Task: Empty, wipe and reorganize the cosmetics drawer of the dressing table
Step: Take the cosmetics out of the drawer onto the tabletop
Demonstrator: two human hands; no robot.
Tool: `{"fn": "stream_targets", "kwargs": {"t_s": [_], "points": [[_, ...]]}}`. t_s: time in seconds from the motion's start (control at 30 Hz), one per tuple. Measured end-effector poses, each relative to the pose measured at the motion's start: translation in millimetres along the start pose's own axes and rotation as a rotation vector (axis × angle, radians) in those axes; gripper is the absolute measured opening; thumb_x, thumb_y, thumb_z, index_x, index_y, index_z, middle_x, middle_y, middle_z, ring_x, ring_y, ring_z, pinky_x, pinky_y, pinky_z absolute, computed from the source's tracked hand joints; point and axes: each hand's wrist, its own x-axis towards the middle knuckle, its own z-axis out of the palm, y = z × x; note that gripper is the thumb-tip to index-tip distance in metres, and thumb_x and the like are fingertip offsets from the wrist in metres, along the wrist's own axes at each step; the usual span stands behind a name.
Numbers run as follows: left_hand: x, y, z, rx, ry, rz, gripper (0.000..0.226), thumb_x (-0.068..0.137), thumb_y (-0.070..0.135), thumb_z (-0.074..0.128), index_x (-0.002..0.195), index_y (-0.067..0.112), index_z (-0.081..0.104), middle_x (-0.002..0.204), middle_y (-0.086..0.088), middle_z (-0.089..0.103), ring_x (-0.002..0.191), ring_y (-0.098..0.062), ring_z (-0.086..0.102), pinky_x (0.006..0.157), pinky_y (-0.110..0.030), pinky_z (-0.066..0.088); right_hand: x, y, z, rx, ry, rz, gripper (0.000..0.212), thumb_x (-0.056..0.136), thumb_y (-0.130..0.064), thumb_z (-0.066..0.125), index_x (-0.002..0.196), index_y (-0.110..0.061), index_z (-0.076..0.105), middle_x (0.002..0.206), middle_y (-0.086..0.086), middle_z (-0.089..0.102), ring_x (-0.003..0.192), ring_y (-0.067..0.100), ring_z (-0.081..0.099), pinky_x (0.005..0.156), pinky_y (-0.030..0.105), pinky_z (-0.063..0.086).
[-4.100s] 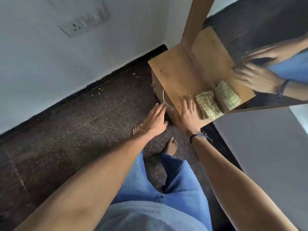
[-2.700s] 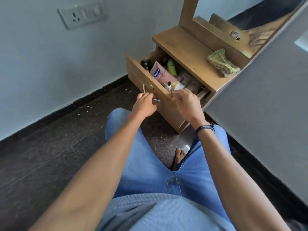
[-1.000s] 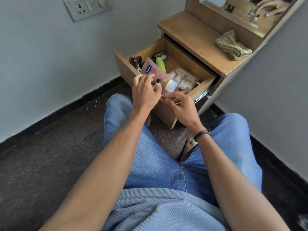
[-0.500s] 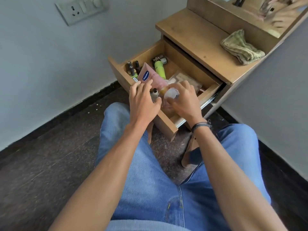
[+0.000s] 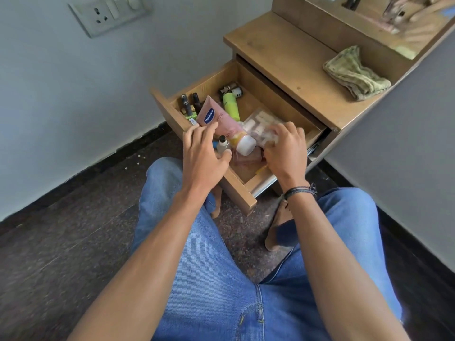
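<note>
A socket plate is seen on the wall at the upper left of the frame. Right of it, near the middle, the drawer of the dressing table is pulled out and is still filled. In its left corner some dark nail polish bottles are stood together; just beside them a pink tube is laid slantwise with its white cap toward the person, and a green bottle is laid behind it. The left hand is held over the drawer's front edge with fingers spread and loose, nothing being gripped; its fingertips are placed against the pink tube, and a small white-capped bottle is seen by the thumb. Further right, the right hand is curled down onto a clear packet inside the drawer, whose near end is gripped. A cord wristband is worn on that wrist. At the upper right a folded green cloth is laid on the tabletop, below the mirror
</note>
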Motion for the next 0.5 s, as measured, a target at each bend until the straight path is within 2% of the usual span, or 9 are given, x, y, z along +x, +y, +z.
{"fn": "stream_targets", "kwargs": {"t_s": [0.13,0.2,0.5], "points": [[-0.7,2.2,-0.1,-0.006,-0.001,-0.014,0.068,0.084,0.027,0.072,0.146,0.014,0.048,0.141,-0.004,0.052,0.140,-0.023,0.028,0.116,-0.041,0.031,7.2,-0.2,-1.1,-0.187,-0.209,-0.028,0.056,0.080,-0.022,0.061,0.135,-0.021,0.060,0.132,0.008,0.056,0.116,0.035,0.051,0.095,0.042,0.039],[-1.1,2.5,-0.1,-0.007,0.003,-0.017,0.067,0.085,0.028,0.072,0.145,0.013,0.049,0.142,-0.005,0.051,0.141,-0.024,0.028,0.117,-0.042,0.031,9.5,-2.6,0.7,-0.274,-0.270,-0.023,0.061,0.078,-0.024,0.062,0.139,-0.024,0.056,0.134,0.008,0.056,0.120,0.035,0.052,0.097,0.043,0.036],[-2.5,0.8,0.3,-0.004,0.005,-0.016,0.065,0.086,0.030,0.072,0.145,0.013,0.049,0.142,-0.005,0.051,0.142,-0.023,0.027,0.116,-0.041,0.032,9.5,-3.8,6.6,-0.283,-0.198,0.011,0.051,0.080,-0.013,0.058,0.129,-0.023,0.063,0.125,0.007,0.062,0.112,0.034,0.057,0.092,0.042,0.037]]}}
